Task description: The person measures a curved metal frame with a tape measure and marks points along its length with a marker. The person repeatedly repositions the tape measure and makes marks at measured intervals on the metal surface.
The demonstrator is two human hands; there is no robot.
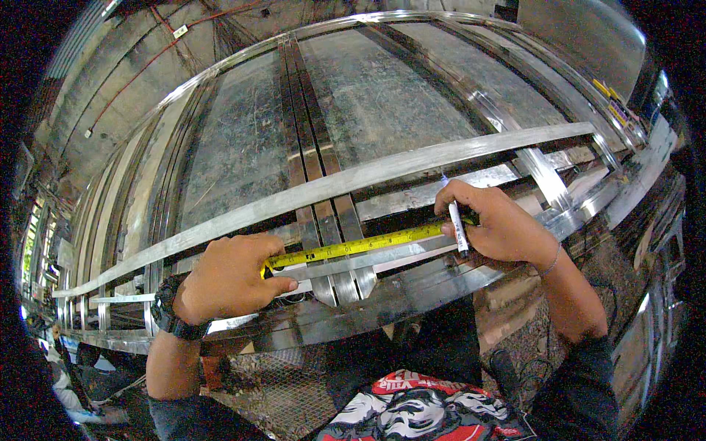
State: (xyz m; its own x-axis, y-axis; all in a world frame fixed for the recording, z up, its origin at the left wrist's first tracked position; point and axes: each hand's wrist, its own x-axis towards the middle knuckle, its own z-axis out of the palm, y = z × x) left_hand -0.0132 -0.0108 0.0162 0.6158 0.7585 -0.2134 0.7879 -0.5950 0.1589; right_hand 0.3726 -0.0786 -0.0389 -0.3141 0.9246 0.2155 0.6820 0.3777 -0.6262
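The left hand [232,281] grips a tape measure [360,248], the right hand [502,220] a marker [457,224] at its end, apparently steadying it.

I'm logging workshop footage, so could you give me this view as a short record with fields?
Left hand: left hand grips the tape measure, its case mostly hidden
Right hand: right hand holds a white marker at the blade's other end
Blade: yellow, pulled out between the hands, crossing side-by-side metal strips
Beyond the hands: long pale metal bar lying across the strips
Worn: dark watch, left wrist
Below: wire mesh
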